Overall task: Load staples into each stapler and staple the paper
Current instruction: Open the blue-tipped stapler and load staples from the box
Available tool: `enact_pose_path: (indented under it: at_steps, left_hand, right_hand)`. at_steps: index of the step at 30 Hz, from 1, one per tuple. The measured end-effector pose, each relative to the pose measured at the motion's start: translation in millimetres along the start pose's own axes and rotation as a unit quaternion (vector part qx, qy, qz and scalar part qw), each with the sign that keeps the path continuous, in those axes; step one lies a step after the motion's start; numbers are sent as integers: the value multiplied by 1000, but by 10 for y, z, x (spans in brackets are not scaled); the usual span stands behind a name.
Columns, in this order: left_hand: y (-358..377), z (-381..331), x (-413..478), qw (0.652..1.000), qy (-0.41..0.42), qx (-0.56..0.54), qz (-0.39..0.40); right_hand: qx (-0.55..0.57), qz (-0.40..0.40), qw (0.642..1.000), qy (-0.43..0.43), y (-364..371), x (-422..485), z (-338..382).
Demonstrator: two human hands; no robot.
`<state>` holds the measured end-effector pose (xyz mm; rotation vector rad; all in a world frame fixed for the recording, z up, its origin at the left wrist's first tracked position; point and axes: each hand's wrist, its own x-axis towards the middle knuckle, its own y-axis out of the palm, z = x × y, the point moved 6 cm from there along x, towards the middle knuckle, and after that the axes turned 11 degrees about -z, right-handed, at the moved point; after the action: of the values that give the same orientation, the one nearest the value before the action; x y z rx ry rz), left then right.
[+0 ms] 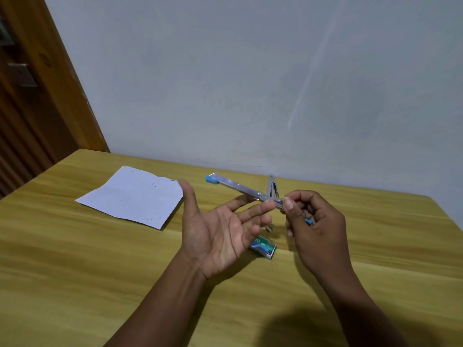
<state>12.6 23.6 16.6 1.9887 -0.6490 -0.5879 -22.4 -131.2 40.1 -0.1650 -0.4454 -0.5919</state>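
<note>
A small stapler (240, 187) is swung wide open above the table. Its long metal arm with a blue tip (211, 179) points back left, and a second metal part (271, 187) stands upward. My right hand (315, 221) is shut on the hinge end, pinching it with thumb and forefinger, and a bit of blue body shows in the palm. My left hand (218, 231) is palm up with the thumb spread wide, its fingertips touching the underside of the metal arm. A green staple box (263, 247) lies on the table under my hands. White paper (132, 196) lies flat to the left.
The yellow wooden table (75, 271) stands against a pale wall (250, 83). A brown wooden door (30, 96) is at the left. A small metal piece (269, 229), too small to identify, lies on the table just behind the staple box.
</note>
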Motion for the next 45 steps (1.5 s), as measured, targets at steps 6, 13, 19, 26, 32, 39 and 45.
enact_pose_path:
  at_steps: [6, 13, 19, 26, 32, 39, 45]
  left_hand:
    - [-50, -57, 77, 953, 196, 158, -168]
    - [-140, -104, 57, 934, 221, 198, -201]
    - [-89, -74, -29, 888, 230, 298, -265]
    - [-58, -88, -80, 862, 232, 332, -303]
    - [-19, -68, -83, 870, 221, 321, -301]
    - [99, -16, -91, 894, 216, 293, -261]
    - [100, 9, -86, 892, 212, 278, -286]
  right_hand:
    - [-52, -18, 994, -92, 65, -122, 156]
    - [-33, 127, 987, -97, 195, -204, 208]
    - [1, 196, 979, -56, 260, -203, 231]
    - [-51, 196, 974, -102, 305, -265, 258]
    - [-93, 210, 958, -171, 355, -303, 290]
    - [-115, 183, 955, -203, 338, -310, 316]
    - [-124, 166, 955, -214, 329, -345, 299]
